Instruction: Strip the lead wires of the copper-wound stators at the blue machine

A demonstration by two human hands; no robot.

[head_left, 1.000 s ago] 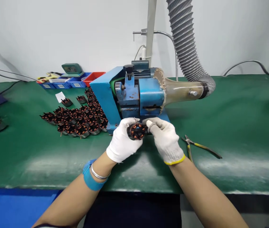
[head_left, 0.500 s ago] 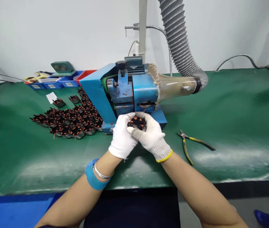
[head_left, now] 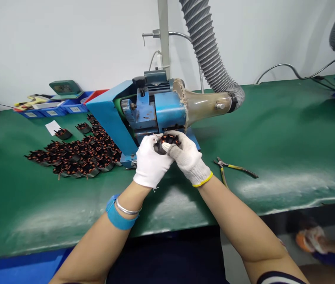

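Observation:
Between my two gloved hands is a motor stator (head_left: 169,139), a dark ring with copper windings. My left hand (head_left: 152,159), in a white glove, is closed on its left side. From the right, my right hand (head_left: 189,157), in a white glove with a grey thumb and yellow cuff, grips it too, thumb across the near side. The stator is held at the front of a blue machine (head_left: 170,108), close to its slot. Fingers and gloves hide part of the stator, and I cannot tell whether it touches the machine.
Many similar stators (head_left: 75,154) stand grouped left of the machine. Yellow-handled cutters (head_left: 232,167) lie spread on the green mat (head_left: 291,138) at right. Blue bins (head_left: 52,112) stand at the back left. A grey hose (head_left: 205,47) rises from the machine. A person's foot (head_left: 312,240) shows at lower right.
The camera view has swung to the right, so the bench items appear further left. Both hands still hold the stator, tilted a little differently. A foot has come into view at lower right.

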